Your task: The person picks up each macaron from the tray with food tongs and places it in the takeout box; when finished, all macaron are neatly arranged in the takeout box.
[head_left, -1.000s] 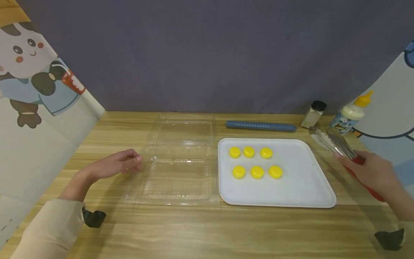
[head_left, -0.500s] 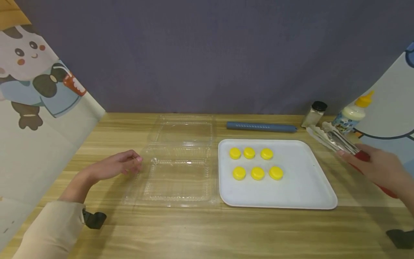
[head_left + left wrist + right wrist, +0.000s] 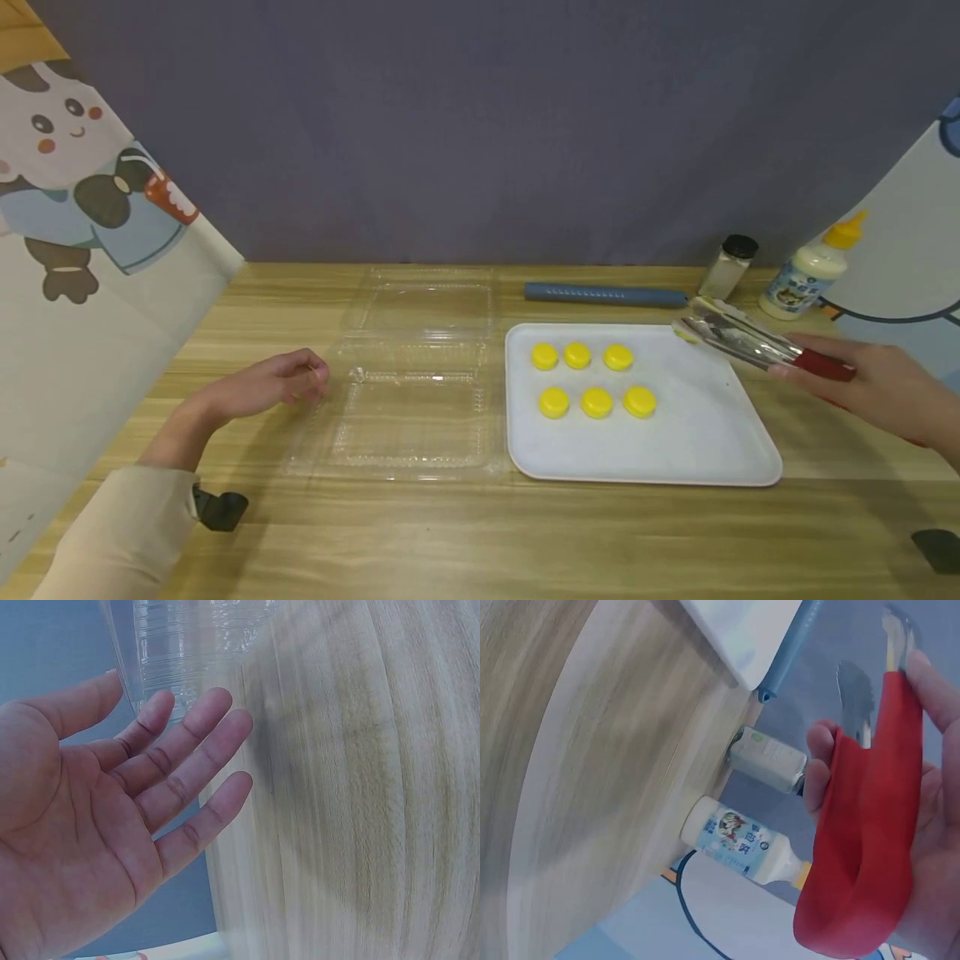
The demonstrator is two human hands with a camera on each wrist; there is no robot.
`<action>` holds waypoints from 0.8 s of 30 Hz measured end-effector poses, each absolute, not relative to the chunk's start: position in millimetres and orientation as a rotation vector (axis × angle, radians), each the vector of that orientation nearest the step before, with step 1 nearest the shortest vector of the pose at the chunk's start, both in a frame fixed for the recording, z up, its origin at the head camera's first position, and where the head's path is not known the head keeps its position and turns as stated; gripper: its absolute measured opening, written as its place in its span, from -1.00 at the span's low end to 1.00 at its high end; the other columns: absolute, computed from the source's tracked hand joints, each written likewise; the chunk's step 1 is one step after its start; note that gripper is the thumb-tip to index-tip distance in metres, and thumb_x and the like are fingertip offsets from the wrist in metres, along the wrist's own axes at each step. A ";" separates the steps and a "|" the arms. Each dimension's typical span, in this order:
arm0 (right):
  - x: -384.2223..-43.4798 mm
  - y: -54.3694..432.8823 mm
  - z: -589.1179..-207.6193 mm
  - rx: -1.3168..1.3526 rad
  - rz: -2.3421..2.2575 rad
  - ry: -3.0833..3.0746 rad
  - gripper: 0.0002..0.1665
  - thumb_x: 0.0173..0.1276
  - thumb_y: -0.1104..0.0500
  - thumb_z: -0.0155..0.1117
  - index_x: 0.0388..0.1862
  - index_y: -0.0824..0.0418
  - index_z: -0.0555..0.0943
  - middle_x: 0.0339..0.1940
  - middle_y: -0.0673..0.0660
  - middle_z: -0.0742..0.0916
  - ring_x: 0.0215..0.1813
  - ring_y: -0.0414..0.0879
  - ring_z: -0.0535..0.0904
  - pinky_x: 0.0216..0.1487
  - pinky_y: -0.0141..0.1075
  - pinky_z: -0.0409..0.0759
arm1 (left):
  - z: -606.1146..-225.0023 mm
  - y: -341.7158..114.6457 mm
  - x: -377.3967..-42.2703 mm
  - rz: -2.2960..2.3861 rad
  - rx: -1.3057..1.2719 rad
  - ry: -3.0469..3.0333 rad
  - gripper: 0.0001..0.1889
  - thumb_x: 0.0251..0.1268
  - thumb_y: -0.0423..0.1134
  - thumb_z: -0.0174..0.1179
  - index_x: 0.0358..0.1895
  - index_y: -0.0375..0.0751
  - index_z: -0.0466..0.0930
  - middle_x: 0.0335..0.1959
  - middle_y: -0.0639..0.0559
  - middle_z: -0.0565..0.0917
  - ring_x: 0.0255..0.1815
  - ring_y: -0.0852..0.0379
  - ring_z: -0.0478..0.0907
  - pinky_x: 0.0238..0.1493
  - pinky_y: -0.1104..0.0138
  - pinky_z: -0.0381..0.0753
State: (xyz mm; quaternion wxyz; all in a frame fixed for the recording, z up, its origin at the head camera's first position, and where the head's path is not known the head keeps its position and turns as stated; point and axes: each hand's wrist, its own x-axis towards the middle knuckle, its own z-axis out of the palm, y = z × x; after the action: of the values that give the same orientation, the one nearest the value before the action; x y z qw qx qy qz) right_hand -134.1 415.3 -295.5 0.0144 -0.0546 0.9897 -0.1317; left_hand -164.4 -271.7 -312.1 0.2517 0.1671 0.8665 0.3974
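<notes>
Head view, right hand (image 3: 877, 380) partly covering tongs (image 3: 750, 342), container (image 3: 408, 375) faint

Head view: moderate, fairly even light, slightly warm; soft shadow on desk (image 3: 450, 533) beside left sleeve (image 3: 112, 533). Small white glints on clear plastic box (image 3: 408, 417) — outline faint against wood — and shine along metal of tongs (image 3: 738, 337). Backdrop (image 3: 480, 133) dim, tray (image 3: 712, 425) bright. Fine detail soft. Wrist views: cooler, bluish, hazy; desk grain bowed toward edges; diffuse shadow near left fingers (image 3: 187, 780). Small print on bottle (image 3: 739, 838) smeared.
</notes>
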 end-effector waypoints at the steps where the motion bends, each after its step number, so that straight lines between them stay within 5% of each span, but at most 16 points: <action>1: -133.6 414.0 -294.6 -0.180 -0.422 3.066 -0.11 0.41 -0.16 0.35 0.37 0.53 0.41 0.04 0.69 0.58 -0.27 0.20 0.58 -0.39 -0.06 0.50 | -312.4 -271.7 -164.5 1.083 0.454 2.356 -0.65 0.68 -0.12 -0.13 0.12 -0.40 0.38 0.06 -0.20 0.58 0.12 -0.13 0.60 0.11 -0.01 0.51; 10: -126.9 397.4 -294.3 -0.252 -0.452 2.956 -0.19 0.41 -0.14 0.36 0.40 0.39 0.46 -0.15 0.35 0.71 -0.33 -0.01 0.46 -0.47 -0.25 0.38 | -313.7 -272.0 -165.1 1.086 0.462 2.352 -0.65 0.69 -0.12 -0.13 0.11 -0.41 0.40 0.05 -0.20 0.58 0.13 -0.15 0.59 0.12 -0.03 0.52; 16: -124.1 385.8 -298.5 -0.355 -0.417 2.951 -0.28 0.37 -0.14 0.41 0.34 0.29 0.57 -0.08 0.40 0.74 -0.24 0.01 0.55 -0.42 -0.24 0.44 | -314.7 -270.7 -166.2 1.095 0.461 2.340 -0.66 0.69 -0.14 -0.13 0.11 -0.41 0.40 0.03 -0.15 0.59 0.12 -0.13 0.58 0.12 -0.04 0.52; 24: -116.7 371.7 -301.4 -0.391 -0.339 2.895 -0.26 0.37 -0.20 0.38 0.37 0.22 0.56 -0.54 -0.11 0.55 -0.47 -0.21 0.33 -0.48 -0.32 0.25 | -313.5 -270.7 -165.7 1.079 0.454 2.345 -0.66 0.69 -0.13 -0.12 0.10 -0.40 0.41 0.03 -0.15 0.59 0.12 -0.10 0.58 0.13 -0.03 0.51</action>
State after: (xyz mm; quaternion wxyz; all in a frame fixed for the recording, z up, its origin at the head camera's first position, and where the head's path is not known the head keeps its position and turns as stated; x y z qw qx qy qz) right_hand -116.7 371.7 -301.4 0.1003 -0.1323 0.9794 -0.1148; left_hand -165.7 -270.7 -313.5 0.2573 0.1675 0.8646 0.3978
